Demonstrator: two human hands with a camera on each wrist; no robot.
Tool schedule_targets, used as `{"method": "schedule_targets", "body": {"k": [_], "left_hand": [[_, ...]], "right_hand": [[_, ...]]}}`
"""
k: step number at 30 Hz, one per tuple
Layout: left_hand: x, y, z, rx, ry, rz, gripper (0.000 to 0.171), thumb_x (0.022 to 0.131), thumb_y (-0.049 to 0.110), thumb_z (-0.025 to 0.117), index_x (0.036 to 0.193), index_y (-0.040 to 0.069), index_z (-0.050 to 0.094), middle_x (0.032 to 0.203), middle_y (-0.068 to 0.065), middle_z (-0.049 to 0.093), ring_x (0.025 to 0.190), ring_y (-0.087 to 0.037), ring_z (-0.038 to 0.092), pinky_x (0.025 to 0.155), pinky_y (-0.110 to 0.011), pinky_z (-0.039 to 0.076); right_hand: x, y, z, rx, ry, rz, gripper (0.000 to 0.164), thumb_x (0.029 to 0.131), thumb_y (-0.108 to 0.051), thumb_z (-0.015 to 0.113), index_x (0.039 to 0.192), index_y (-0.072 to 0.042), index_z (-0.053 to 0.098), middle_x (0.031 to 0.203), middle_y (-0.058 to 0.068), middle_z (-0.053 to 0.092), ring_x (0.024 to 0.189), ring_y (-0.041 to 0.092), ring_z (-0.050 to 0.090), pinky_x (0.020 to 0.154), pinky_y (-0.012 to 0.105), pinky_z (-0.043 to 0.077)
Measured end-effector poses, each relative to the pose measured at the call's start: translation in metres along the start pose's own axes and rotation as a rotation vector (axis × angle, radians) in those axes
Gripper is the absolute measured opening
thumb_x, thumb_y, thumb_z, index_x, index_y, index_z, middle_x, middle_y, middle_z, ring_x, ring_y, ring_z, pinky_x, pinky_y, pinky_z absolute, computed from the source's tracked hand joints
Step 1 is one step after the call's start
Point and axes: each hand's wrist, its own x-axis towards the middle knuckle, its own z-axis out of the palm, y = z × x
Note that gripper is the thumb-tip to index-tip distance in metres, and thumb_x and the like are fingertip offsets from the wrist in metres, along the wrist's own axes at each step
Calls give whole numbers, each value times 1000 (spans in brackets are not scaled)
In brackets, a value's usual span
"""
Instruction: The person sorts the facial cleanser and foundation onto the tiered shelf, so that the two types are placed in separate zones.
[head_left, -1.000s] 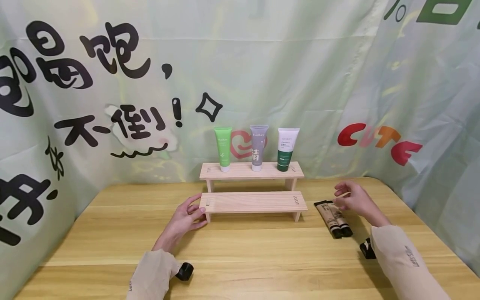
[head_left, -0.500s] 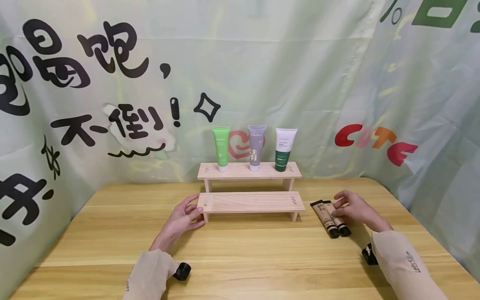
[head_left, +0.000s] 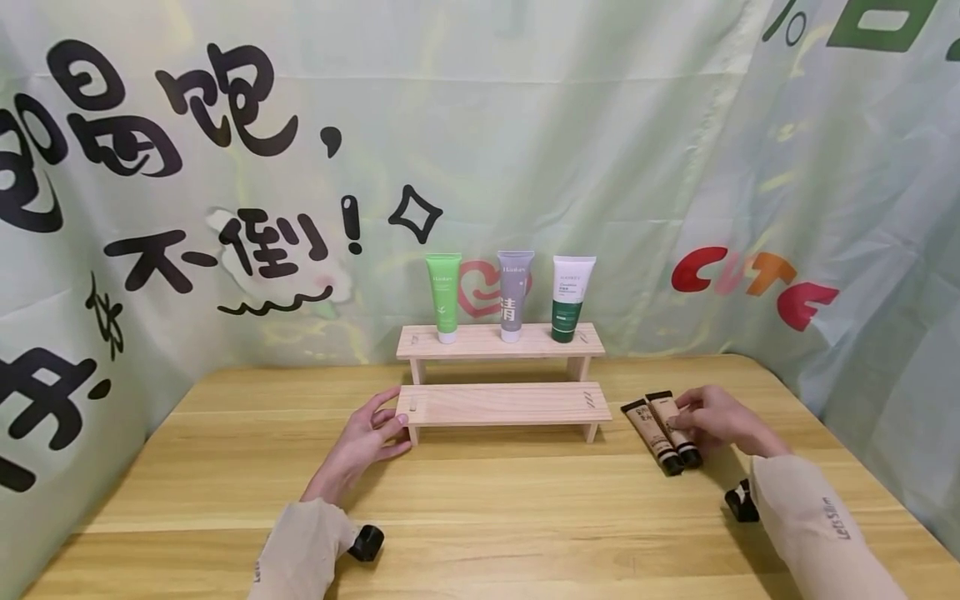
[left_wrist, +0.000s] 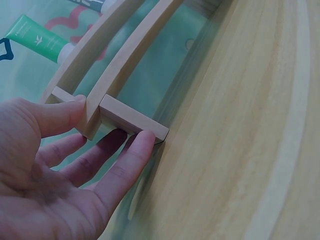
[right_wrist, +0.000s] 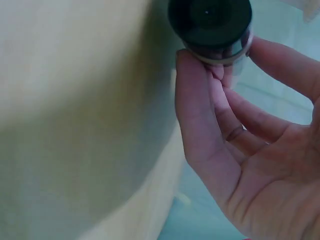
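While a printed curtain (head_left: pixel 600 158) hangs behind a wooden table (head_left: pixel 525 517), a two-step stand (head_left: pixel 502 404) sits on it. The left hand (head_left: pixel 363 437) grips its lower step's left end; the right hand (head_left: pixel 720 419) is past its right end. Three tubes (head_left: pixel 516 296) stand on the top step. Pinched in the right hand is a slimmer beige tube (head_left: pixel 663 408), its twin (head_left: pixel 650 433) alongside.

Bright head view, dim bluish wrist views
We see soft shadows on the wooden table (head_left: pixel 540 517), blurred in the right wrist view; the left wrist view bows the shelf boards (left_wrist: pixel 127 52).
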Motion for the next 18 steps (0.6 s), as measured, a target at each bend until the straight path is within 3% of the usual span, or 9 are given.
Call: {"method": "schedule_targets", "body": {"k": [7,18], "left_hand": [[1,1,0,-7,4,5,54,106,-2,49,157,4,33,135,-29,50,107,-30,62,89,-44,58],[0,-1,-1,-5,-3,7,53,106,-1,49,156,4,33,137,-29,49,107,-30,62,89,-44,58]], "right_hand": [[3,-13,-10,28,2,12,54,101,-8,59,135,26,34,77,5,57,69,18,55,61,37,57],[9,-42,0,61,26,-43,60,101,-8,60,141,25,29,96,10,60,71,15,57,65,40,60]]}}
